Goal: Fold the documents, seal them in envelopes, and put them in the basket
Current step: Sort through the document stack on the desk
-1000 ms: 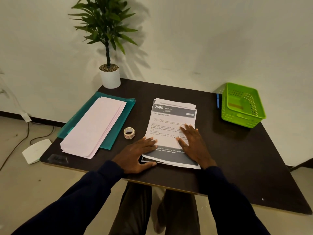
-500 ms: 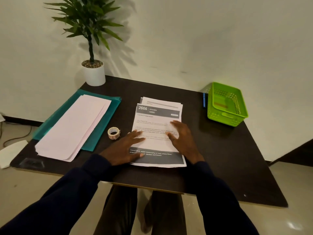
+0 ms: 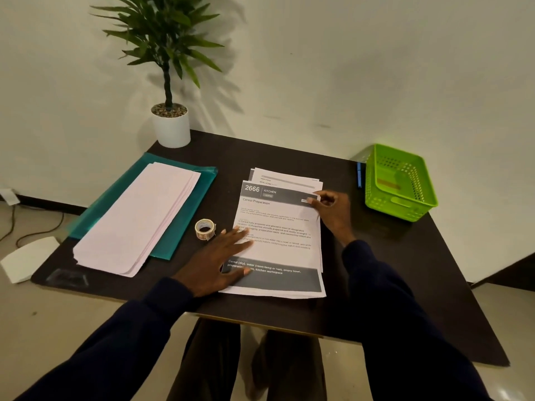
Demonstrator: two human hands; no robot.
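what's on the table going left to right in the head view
stack of envelopes on a teal folder → tape roll → stack of documents → blue pen → green basket

I'm looking at a dark table [image 3: 376, 270]: potted plant [image 3: 170, 123] at the far left corner, teal folder [image 3: 185, 209] under a stack of envelopes [image 3: 136, 218], tape roll [image 3: 205, 228], printed documents [image 3: 280, 235] in the middle, green basket [image 3: 399, 183] and a blue pen [image 3: 359, 175] at the right.
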